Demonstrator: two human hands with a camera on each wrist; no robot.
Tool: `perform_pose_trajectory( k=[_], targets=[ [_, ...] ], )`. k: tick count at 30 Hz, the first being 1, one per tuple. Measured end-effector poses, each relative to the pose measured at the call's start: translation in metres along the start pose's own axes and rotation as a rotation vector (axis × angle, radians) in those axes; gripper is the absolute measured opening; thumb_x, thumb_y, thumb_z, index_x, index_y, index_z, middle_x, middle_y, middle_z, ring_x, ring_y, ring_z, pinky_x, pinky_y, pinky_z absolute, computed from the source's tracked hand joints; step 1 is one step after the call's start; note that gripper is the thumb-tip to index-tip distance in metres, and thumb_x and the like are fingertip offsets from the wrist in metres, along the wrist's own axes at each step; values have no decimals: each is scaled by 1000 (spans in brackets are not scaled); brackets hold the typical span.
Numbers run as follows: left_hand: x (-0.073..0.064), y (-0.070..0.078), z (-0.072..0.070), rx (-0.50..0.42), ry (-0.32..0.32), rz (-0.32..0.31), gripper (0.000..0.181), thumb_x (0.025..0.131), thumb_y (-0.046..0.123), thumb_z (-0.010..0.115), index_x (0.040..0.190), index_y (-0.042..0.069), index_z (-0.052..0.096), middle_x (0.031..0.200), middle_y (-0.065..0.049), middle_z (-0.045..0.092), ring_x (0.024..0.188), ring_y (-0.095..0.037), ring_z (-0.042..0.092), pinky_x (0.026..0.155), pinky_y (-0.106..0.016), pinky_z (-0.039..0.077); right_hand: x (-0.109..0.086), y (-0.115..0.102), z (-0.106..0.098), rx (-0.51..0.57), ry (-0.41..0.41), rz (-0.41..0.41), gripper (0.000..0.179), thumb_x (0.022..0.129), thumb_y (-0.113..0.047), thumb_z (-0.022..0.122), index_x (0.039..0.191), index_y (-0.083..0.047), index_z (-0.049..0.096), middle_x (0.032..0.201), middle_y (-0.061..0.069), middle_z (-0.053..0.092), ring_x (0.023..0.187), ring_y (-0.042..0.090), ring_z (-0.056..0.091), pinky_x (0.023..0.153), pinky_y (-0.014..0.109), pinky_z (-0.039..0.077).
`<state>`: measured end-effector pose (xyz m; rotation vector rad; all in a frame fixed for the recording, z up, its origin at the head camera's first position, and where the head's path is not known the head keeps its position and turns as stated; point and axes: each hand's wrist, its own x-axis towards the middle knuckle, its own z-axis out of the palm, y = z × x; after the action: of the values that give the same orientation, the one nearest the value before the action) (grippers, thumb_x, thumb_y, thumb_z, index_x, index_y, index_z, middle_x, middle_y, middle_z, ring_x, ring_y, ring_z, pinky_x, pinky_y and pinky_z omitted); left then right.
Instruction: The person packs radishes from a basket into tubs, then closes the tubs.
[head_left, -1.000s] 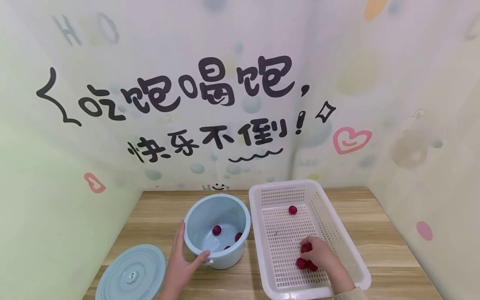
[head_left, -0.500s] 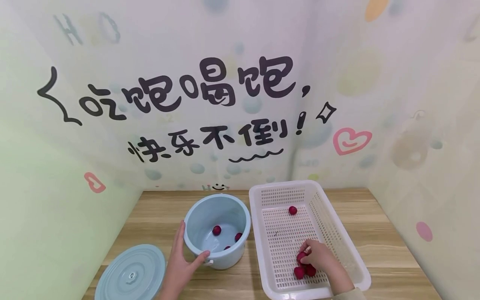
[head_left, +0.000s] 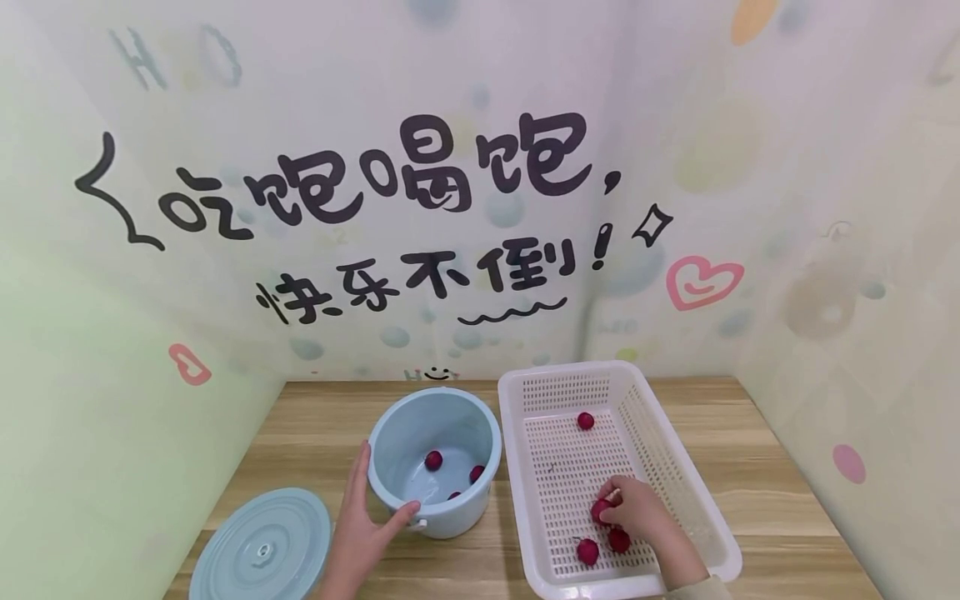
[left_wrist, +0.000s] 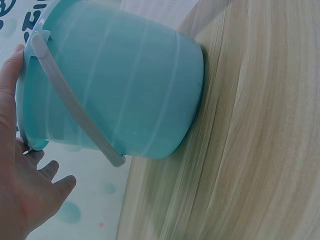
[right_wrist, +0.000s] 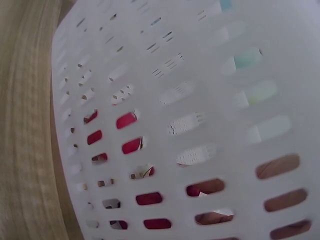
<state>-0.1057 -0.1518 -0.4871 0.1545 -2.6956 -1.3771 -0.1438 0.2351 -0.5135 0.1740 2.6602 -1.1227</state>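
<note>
My left hand (head_left: pixel 362 533) rests against a pale blue bucket (head_left: pixel 457 521), thumb and fingers spread straight along its rim. Inside the bucket lie a round red fruit (head_left: pixel 433 461) and two more, partly hidden by the wall. In the white basket (head_left: pixel 525 533), my right hand (head_left: pixel 639 510) pinches a red fruit (head_left: pixel 600 511) between thumb and fingers. Close by lie two others, one red fruit (head_left: pixel 588 552) nearer the left and one (head_left: pixel 618 540) under the hand. Basket slots mostly hide my right hand (right_wrist: pixel 280 167) in the right wrist view.
Another red fruit (head_left: pixel 586 421) lies towards the basket's far end. A round blue lid (head_left: pixel 262 542) is on the wooden table (head_left: pixel 322 425), left of my left hand. The bucket's white handle (left_wrist: pixel 75 102) hangs down its side. Printed walls stand behind and at both sides.
My right hand has shifted the fruits about in the basket; one has rolled left and nearer, away from the others. My left hand and the bucket have stayed in place.
</note>
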Motion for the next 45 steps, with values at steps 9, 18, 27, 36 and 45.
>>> perform_pose_trajectory(
  k=[9, 18, 27, 36, 45],
  targets=[
    [1, 1, 0, 5, -5, -39, 116, 77, 58, 78, 161, 34, 2, 169, -12, 9, 152, -46, 16, 115, -70, 26, 2, -1, -1, 7, 22, -6, 16, 81, -1, 73, 96, -5, 66, 83, 6, 65, 71, 19, 59, 57, 29, 50],
    [0, 2, -1, 16, -15, -45, 116, 78, 59, 78, 161, 34, 1, 170, -11, 8, 153, -46, 15, 116, -70, 25, 3, -4, -2, 37, 44, -18, 18, 81, -2, 74, 97, -5, 68, 87, 7, 66, 77, 19, 60, 61, 29, 51],
    [0, 4, -2, 9, -15, -39, 115, 78, 57, 78, 161, 33, 1, 169, -12, 9, 153, -45, 15, 117, -69, 26, 4, -5, -2, 67, 77, -53, 21, 82, -1, 75, 101, -5, 68, 91, 7, 68, 85, 19, 66, 69, 35, 58],
    [0, 5, -2, 7, -16, -45, 115, 79, 57, 78, 161, 31, 1, 169, -12, 8, 153, -46, 15, 117, -69, 25, 1, -13, -7, 153, 122, -122, 22, 83, 0, 74, 105, -2, 68, 95, 9, 69, 88, 23, 69, 76, 38, 62],
    [0, 4, -2, 6, -16, -40, 116, 78, 57, 78, 161, 31, 1, 169, -12, 8, 153, -46, 15, 117, -69, 25, -1, -22, -11, 258, 129, -156, 23, 84, 0, 73, 107, -4, 70, 96, 10, 69, 88, 21, 70, 74, 30, 62]
  ],
)
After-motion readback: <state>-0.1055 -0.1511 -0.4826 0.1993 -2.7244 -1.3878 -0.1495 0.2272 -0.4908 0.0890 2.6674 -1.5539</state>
